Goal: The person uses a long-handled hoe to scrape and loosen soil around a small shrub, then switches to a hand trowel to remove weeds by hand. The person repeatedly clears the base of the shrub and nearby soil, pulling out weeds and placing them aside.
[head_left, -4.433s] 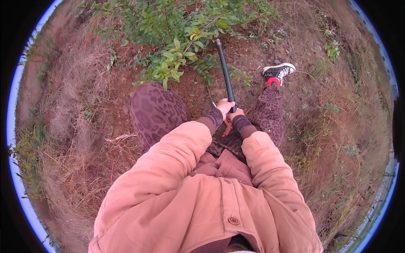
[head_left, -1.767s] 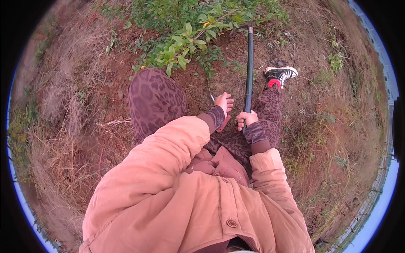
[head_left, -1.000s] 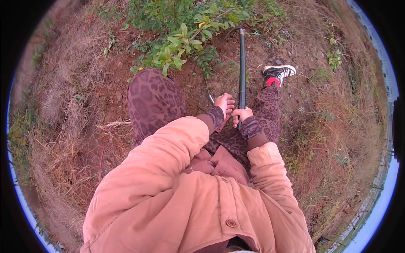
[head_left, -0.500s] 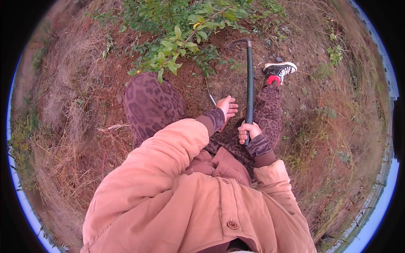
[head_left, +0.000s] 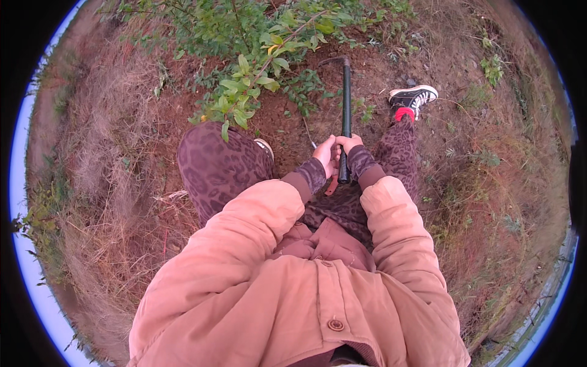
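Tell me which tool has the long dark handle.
The hooked tool, gripped in the right hand. The other tool, showing just below the left hand, has a reddish handle, mostly hidden.

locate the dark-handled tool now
In the head view, the dark-handled tool is right of centre in the right hand, left of the black sneaker.

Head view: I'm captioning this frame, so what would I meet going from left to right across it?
Patterned trouser knee, left hand, dark tool handle, black sneaker, small green weed.
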Demonstrator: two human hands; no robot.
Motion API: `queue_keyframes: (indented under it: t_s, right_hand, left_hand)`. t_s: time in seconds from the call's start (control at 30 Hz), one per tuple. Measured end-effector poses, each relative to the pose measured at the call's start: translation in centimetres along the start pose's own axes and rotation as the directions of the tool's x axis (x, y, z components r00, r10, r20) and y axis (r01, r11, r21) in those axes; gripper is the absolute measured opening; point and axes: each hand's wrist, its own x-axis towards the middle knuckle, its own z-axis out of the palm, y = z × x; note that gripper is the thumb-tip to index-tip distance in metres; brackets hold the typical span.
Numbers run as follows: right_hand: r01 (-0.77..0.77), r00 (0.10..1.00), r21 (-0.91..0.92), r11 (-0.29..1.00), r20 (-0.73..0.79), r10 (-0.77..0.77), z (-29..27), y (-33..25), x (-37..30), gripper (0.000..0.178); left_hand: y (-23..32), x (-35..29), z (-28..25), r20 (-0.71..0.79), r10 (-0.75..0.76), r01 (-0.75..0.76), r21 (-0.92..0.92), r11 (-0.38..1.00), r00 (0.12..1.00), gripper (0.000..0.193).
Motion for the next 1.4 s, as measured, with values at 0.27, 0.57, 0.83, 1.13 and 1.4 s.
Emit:
queue_keyframes:
  t_s: [0.27, 0.57, 0.83, 1.13, 1.4]
  right_hand:
    - [-0.057, 0.979, -0.423, 0.905, -0.200, -0.032, 4.0, 1.0, 2.6, 0.039]
    - [-0.079, 0.990, 0.454, 0.888, 0.138, 0.017, 12.3, -5.4, 4.8, 0.014]
    - [-0.238, 0.952, 0.719, 0.652, 0.306, 0.010, 20.0, -7.8, 6.3, 0.025]
    - [-0.192, 0.980, 0.600, 0.777, 0.078, 0.182, 21.8, -3.7, 10.6, 0.014]
    - [-0.267, 0.956, 0.416, 0.869, -0.002, 0.294, 26.1, 0.9, 14.9, 0.012]
  left_hand:
    - [1.0, -1.6, -2.1, -0.083, -0.019, 0.051, 0.389, 0.920, 0.996, 0.056]
    - [12.8, -7.2, -3.3, -0.096, 0.004, 0.078, 0.833, 0.547, 0.995, 0.022]
    - [26.4, -8.4, -10.3, -0.057, -0.265, 0.184, 0.856, 0.484, 0.963, 0.021]
    - [24.0, -3.7, -22.8, 0.156, 0.093, -0.163, 0.984, 0.070, 0.983, 0.029]
    - [23.5, -5.0, -26.1, 0.288, 0.277, -0.289, 0.957, -0.039, 0.917, 0.022]
